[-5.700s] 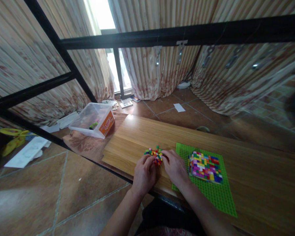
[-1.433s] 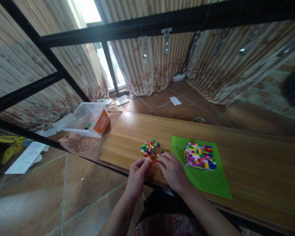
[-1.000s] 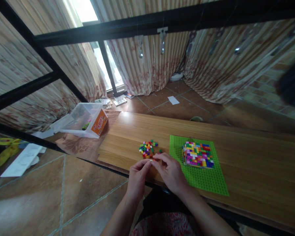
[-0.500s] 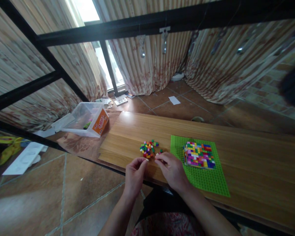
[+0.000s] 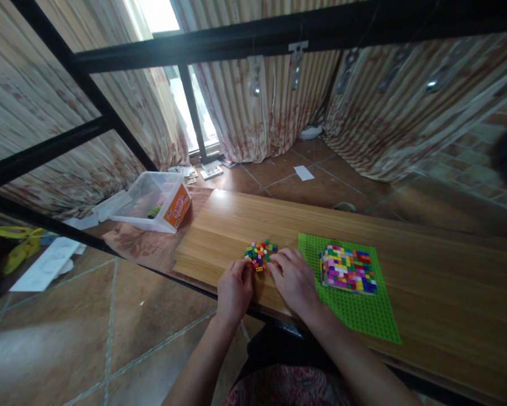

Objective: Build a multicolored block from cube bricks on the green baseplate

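Observation:
A pile of small coloured toy bricks (image 5: 259,254) lies on the wooden board. My left hand (image 5: 235,287) is at its near left edge, fingers bent and pressed together; what they hold, if anything, is hidden. On the pile's right side is my right hand (image 5: 293,279), its thumb and fingers closed at the bricks; its fingertips are too small to show a held piece. To the right, a green baseplate (image 5: 374,316) carries a block built of many multicoloured bricks (image 5: 348,268).
The wooden board (image 5: 439,287) stretches to the right. A clear plastic box (image 5: 145,217) with an orange label stands at the left end. Black metal bars (image 5: 194,45) cross above, with clips hanging. Papers (image 5: 304,173) lie on the tiled floor behind.
My left hand has moved forward to the pile; the pale brick seen at its fingertips is now out of sight. My right hand has shifted slightly forward, against the bricks. The view has tilted slightly.

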Motion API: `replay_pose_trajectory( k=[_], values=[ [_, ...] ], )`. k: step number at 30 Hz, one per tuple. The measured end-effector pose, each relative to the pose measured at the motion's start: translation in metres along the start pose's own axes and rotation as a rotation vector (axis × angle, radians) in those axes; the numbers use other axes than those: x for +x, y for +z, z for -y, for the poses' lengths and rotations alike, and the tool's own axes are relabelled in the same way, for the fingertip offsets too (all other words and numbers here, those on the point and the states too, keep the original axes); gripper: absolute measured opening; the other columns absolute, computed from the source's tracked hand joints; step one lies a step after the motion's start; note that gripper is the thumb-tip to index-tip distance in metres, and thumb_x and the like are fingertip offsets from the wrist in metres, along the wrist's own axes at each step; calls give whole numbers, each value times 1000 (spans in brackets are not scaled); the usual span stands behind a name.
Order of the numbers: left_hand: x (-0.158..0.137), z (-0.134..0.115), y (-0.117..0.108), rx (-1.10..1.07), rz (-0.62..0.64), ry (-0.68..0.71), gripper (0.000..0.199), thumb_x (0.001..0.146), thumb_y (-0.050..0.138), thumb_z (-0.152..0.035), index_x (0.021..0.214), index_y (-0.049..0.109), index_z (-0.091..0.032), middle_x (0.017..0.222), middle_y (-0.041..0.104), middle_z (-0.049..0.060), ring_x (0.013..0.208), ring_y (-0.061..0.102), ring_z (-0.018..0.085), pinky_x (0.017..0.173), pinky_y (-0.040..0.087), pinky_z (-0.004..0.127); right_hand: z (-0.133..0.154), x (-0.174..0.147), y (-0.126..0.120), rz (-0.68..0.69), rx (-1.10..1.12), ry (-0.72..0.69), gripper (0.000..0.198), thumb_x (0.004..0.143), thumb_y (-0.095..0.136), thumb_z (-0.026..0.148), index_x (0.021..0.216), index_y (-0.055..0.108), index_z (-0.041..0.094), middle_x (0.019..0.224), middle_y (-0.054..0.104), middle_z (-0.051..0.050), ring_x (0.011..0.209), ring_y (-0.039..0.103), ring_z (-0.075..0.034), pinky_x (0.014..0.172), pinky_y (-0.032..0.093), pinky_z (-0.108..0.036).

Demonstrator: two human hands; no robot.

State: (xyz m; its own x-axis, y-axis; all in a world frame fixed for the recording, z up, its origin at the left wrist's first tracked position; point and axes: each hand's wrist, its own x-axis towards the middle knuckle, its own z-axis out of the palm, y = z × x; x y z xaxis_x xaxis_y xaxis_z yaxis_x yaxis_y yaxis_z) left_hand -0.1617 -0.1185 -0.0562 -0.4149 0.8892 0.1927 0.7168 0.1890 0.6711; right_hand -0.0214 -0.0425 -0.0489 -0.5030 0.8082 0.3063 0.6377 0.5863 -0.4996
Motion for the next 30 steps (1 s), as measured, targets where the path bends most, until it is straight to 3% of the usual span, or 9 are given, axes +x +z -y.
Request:
replay_pose_trajectory(
  k=[6,11,16,21,25,28,30],
  values=[
    [-2,-1,-1,-59,23,-8,18,89,51,-18,100,65,-21,98,70,6,92,65,19,82,50,32,7,14,8,94,-139,102,13,88,58,27,81,67,20,88,63,-6,91,53,-22,79,41,-32],
    [-1,-3,-4,-130,13,-66,17,87,55,-21,100,66,-20,96,69,6,86,64,18,81,48,32,9,14,8,97,-154,134,17,88,52,20,80,67,19,88,63,-7,91,53,-22,79,40,-32],
    [0,-12,-5,-477,38,-188,31,84,61,-35,111,62,-20,89,67,2,64,57,12,65,47,25,12,7,-9,96,62,106,13,87,53,19,82,65,20,90,63,-4,90,55,-20,81,41,-32],
    [0,-26,-10,-790,150,-195,22,82,63,-40,85,64,-17,75,61,0,66,53,11,63,43,21,19,0,-26,123,331,21,9,86,56,16,83,64,21,91,63,-3,89,57,-17,82,44,-31],
    [0,-29,-14,-964,222,-312,26,80,65,-42,78,62,-16,63,51,-4,55,44,7,54,38,19,17,-1,-28,133,492,-9,11,86,57,16,82,66,21,89,64,-2,86,59,-16,79,47,-30],
    [0,-27,-14,-1084,249,-422,28,76,69,-43,79,62,-15,64,53,-3,55,44,6,54,36,18,11,2,-24,126,473,1,12,86,57,17,82,68,21,88,65,-2,86,60,-16,79,47,-30],
    [-1,-27,-12,-1094,221,-468,30,74,71,-43,81,65,-15,66,56,-2,56,46,6,54,36,18,7,5,-19,101,338,32,13,86,57,17,82,69,21,88,65,-3,87,59,-17,80,46,-31]
  ],
)
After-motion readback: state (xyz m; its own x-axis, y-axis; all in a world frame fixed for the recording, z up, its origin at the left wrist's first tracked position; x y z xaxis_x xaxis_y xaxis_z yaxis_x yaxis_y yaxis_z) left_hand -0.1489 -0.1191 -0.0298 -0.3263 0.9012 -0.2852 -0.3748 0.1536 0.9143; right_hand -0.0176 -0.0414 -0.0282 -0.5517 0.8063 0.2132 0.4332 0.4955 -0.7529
